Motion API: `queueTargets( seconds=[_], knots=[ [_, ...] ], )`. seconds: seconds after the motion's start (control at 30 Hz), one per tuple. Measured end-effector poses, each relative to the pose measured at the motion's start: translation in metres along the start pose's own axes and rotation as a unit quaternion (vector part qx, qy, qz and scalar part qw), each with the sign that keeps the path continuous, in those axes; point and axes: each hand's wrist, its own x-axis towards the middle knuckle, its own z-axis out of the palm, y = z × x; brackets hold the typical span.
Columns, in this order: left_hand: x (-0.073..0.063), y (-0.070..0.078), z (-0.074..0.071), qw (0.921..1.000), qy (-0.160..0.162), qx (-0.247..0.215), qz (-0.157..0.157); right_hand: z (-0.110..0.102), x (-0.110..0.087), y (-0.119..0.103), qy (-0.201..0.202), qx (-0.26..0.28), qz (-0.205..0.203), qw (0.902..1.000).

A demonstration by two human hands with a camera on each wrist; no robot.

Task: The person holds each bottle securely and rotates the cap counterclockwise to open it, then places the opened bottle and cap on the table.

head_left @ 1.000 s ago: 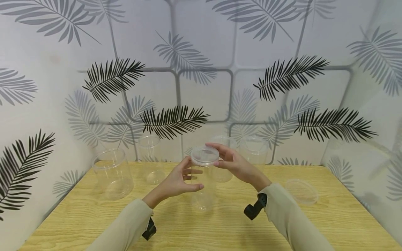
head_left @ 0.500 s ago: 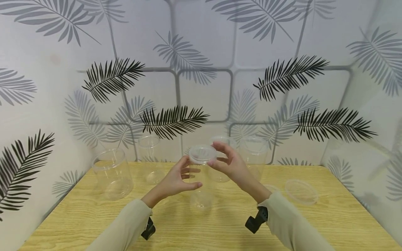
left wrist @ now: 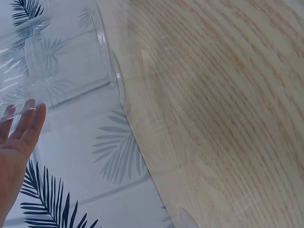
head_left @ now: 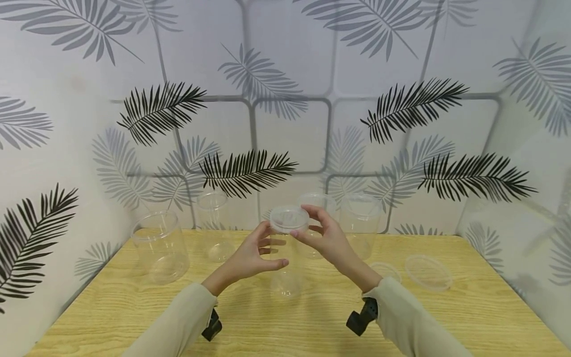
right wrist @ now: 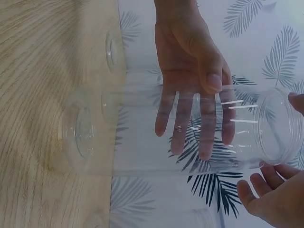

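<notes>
A tall clear plastic jar stands upright at the middle of the table, with a round clear lid at its mouth. My left hand grips the jar's side, thumb at the front and fingers round the back. In the right wrist view the left hand's fingers show through the clear wall. At the top, my right hand holds the lid's rim between thumb and fingers. Whether the lid is fully seated cannot be told. The left wrist view shows the left hand only in part.
A wide clear jar and a narrower one stand at the left. Behind the right hand are another clear jar and a wide one. Two flat clear lids, one nearer and one farther right, lie on the wooden table.
The right hand has turned at the lid's rim, its thumb shifting left across the front. Its forearm has uncovered more of a lid on the table. The left hand has barely moved.
</notes>
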Motion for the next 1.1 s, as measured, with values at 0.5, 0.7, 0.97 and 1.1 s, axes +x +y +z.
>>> queueTargets(
  seconds=[0.5,0.7,0.97,1.1],
  knots=[
    [-0.003,0.004,0.0,1.0,-0.008,-0.001,0.002,-0.023,0.017,0.012,-0.177,0.143,-0.023,0.9735],
    [-0.003,0.006,0.0,1.0,-0.002,-0.003,0.0,-0.021,0.013,0.011,-0.146,0.123,-0.016,0.9815],
    [-0.002,-0.003,-0.002,0.9999,0.009,0.001,0.006,-0.009,0.002,0.006,-0.046,0.07,-0.01,0.9964],
    [-0.002,-0.003,-0.001,1.0,0.008,-0.004,0.003,-0.004,-0.002,0.005,-0.029,0.054,-0.004,0.9981]
  ],
)
